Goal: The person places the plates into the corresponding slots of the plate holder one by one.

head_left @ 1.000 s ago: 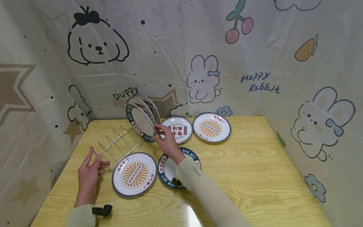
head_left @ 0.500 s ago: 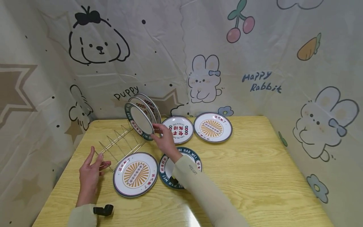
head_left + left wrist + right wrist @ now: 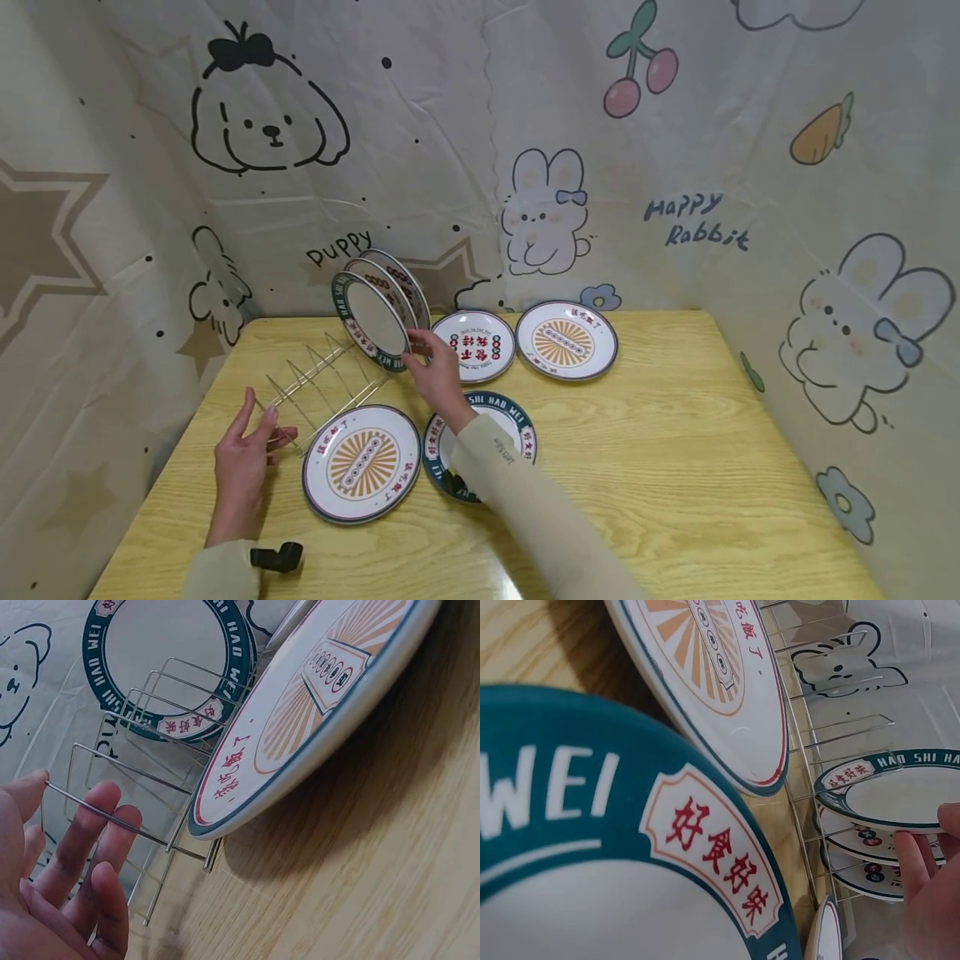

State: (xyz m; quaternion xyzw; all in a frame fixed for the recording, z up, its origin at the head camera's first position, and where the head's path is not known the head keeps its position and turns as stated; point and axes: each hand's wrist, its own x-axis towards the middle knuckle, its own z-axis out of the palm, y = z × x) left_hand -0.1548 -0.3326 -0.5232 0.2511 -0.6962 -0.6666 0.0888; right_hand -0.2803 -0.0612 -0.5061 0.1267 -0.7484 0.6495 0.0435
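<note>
Nearest you, at the left, your left hand (image 3: 243, 461) holds the near end of the gold-toned wire plate rack (image 3: 309, 377), thumb and fingers about its end wire. Just right of it, a round white plate with an orange sunburst (image 3: 362, 464) lies beside the rack's near end. Right of that, a round white plate with a wide green lettered rim (image 3: 501, 408) sits on the pale wood-grain table (image 3: 645, 483), partly under your right sleeve (image 3: 491, 454).

Farther on, your right hand (image 3: 438, 379) pinches the right edge of a second green-rimmed white plate (image 3: 375, 321), tilted at the rack's far end; you cannot tell whether it is seated between the wires. Two tilted white plates with red markings (image 3: 378, 281) stand behind it. To their right lie a white plate with red characters (image 3: 474, 348) and another sunburst plate (image 3: 567, 341), below the printed cartoon cloth (image 3: 450, 125).
</note>
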